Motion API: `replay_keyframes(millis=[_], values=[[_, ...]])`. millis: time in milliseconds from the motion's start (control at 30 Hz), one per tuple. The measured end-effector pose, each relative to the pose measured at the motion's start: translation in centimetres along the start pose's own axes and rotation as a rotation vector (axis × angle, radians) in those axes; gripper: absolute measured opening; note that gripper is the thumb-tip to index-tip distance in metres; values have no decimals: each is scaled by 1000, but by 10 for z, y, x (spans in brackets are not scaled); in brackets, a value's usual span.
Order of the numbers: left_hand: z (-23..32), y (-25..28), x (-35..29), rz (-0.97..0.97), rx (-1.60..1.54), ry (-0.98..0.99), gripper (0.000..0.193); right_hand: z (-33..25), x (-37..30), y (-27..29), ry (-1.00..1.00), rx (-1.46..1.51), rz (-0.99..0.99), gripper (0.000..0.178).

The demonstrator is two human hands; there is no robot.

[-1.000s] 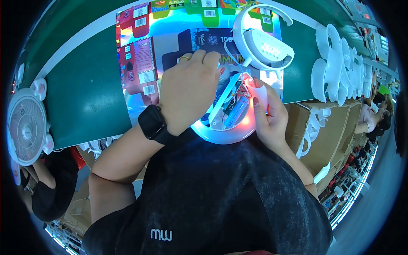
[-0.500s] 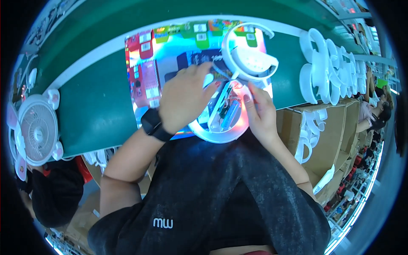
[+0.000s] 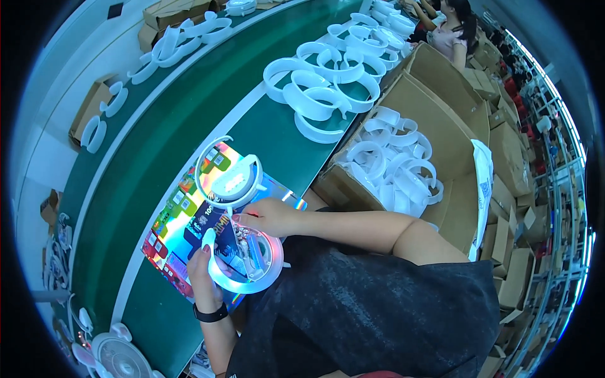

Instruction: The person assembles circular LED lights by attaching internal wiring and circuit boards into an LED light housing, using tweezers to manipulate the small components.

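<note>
A white ring-shaped plastic housing (image 3: 242,288) glows blue-white and pink in front of me. Inside it show a small circuit board and a blue cylindrical battery (image 3: 254,249). My left hand (image 3: 203,272), a black watch on its wrist, grips the housing's left rim. At its far end the housing meets a second white ring (image 3: 198,165) with a rounded disc-like cover (image 3: 233,183) in it. My right hand (image 3: 271,216) is closed in a pinch by that joint; what its fingertips hold is hidden. Beneath lies a shiny, colourful printed sheet (image 3: 169,257).
Several white curved plastic parts (image 3: 315,94) stand on the green table (image 3: 287,148) at the far right. An open cardboard box (image 3: 457,157) beside my right arm holds more. A white round fan (image 3: 123,356) is at the lower left. Another person (image 3: 450,34) sits at the far right.
The view has swung right, bringing in the box and curved parts. My left hand has moved from above the housing to its left rim; my right hand has shifted to the joint.
</note>
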State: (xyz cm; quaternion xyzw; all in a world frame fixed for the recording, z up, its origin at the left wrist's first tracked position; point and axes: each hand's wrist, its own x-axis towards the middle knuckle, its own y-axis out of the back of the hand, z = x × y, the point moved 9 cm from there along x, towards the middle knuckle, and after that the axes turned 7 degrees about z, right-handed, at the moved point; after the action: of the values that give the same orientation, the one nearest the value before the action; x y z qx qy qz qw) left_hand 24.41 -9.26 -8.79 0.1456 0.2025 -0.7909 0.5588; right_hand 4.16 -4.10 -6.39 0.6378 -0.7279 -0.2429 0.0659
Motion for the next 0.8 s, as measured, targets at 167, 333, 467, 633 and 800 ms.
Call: replay_keyframes(millis=[167,333,467,633,800], values=[[35,-18,-9,-59,78,-122,41,-16,-1,17,193,48,196,46],[10,-37,-33,-106,-186,-146,59,4,7,31,39,350,396,44],[-8,-52,-40,-22,-290,-233,47,20,14,18,100,769,419,36],[-19,-22,-38,7,-358,-219,42,5,3,1,73,686,277,35],[12,-42,-38,-97,-281,-281,67,16,-20,19,81,734,285,34]])
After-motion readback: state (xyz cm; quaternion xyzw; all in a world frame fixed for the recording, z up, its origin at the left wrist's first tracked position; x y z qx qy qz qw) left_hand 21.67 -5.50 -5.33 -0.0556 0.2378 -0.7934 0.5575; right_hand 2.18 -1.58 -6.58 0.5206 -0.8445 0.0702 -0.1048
